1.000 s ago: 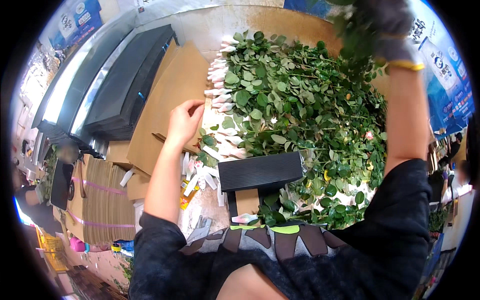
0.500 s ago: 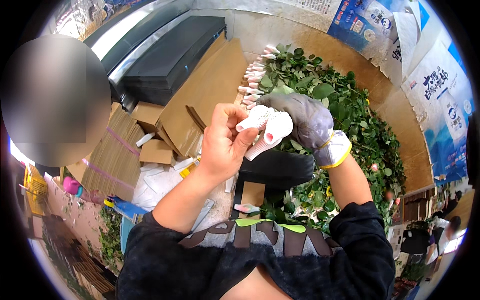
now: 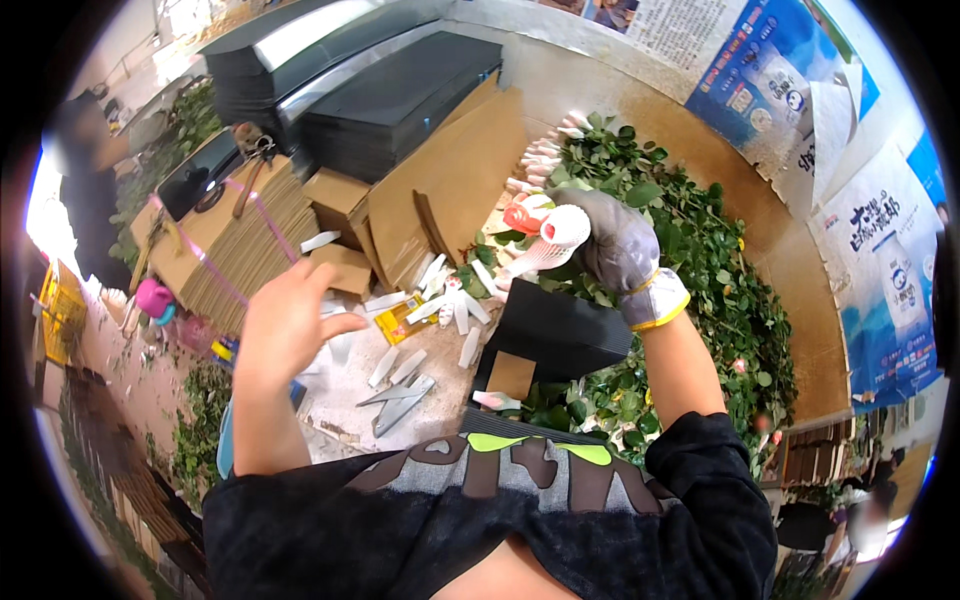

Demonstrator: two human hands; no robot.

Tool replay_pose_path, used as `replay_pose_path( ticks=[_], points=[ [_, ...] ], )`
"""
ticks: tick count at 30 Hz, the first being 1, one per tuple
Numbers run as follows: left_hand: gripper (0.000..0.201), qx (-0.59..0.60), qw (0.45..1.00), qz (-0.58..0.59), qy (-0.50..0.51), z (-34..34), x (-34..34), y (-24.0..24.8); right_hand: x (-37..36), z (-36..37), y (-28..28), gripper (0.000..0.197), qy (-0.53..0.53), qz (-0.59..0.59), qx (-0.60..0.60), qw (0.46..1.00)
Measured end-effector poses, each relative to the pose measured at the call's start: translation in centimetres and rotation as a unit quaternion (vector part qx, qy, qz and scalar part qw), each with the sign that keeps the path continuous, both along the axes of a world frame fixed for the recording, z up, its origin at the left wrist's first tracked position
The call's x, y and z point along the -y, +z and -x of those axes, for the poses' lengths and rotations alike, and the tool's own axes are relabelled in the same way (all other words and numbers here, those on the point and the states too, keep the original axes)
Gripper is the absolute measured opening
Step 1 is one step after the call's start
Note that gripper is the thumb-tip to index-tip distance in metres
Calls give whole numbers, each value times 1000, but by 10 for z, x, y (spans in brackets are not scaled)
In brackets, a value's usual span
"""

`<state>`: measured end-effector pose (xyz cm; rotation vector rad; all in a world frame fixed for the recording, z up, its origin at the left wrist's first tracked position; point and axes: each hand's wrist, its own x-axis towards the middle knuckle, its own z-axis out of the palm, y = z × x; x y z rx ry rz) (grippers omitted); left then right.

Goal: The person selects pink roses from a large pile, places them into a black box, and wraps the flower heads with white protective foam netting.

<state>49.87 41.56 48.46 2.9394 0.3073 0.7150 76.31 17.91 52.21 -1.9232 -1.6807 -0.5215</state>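
Observation:
My gloved right hand (image 3: 615, 245) is closed around a small bunch of roses, their heads pointing toward me. Two heads wear white foam net sleeves (image 3: 566, 226); beside them an orange-red rose (image 3: 526, 214) shows bare petals. The stems are hidden by the grey glove. My bare left hand (image 3: 288, 320) is apart from the bunch, over the left part of the worktable (image 3: 340, 395). Its thumb stands away from the fingers, and I see nothing in it. Loose white sleeves (image 3: 468, 345) and a yellow packet (image 3: 397, 318) lie to its right.
Leafy rose stems (image 3: 690, 270) fill the right side, with sleeved heads (image 3: 542, 155) in a row at the far end. A black stack (image 3: 560, 328) stands before me. Scissors (image 3: 402, 402) lie nearby. Cardboard stacks (image 3: 215, 240) and black sheets (image 3: 400, 100) rise at the left.
My left hand has left the bunch and moved left, its fingers opening. An orange-red rose now shows bare in the bunch. My right hand keeps its hold. The view has shifted somewhat leftward.

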Motion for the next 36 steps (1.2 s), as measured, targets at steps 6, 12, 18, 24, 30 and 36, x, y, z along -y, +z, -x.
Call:
replay_pose_path(
  ticks=[6, 12, 18, 24, 30, 36],
  points=[
    [27, 266, 882, 326, -211, -85, 88, -13, -17, 24, -2, 26, -35, 95, -69, 992],
    [16, 116, 947, 258, -151, -14, 27, 32, -6, 19, 10, 33, -50, 43, -55, 996],
    [32, 193, 876, 379, -229, -81, 73, 45, -14, -3, -15, 35, -26, 50, -64, 996],
    [15, 67, 732, 629, -253, -99, 79, 33, -13, 13, -14, 35, -82, 96, -63, 990],
    [18, 171, 858, 445, -192, -26, 41, 35, 6, 1, 12, 33, -37, -49, -37, 997],
    [38, -292, 930, 201, -100, -49, 4, -54, 33, -19, 14, 41, -69, -164, -130, 975]
  ],
)
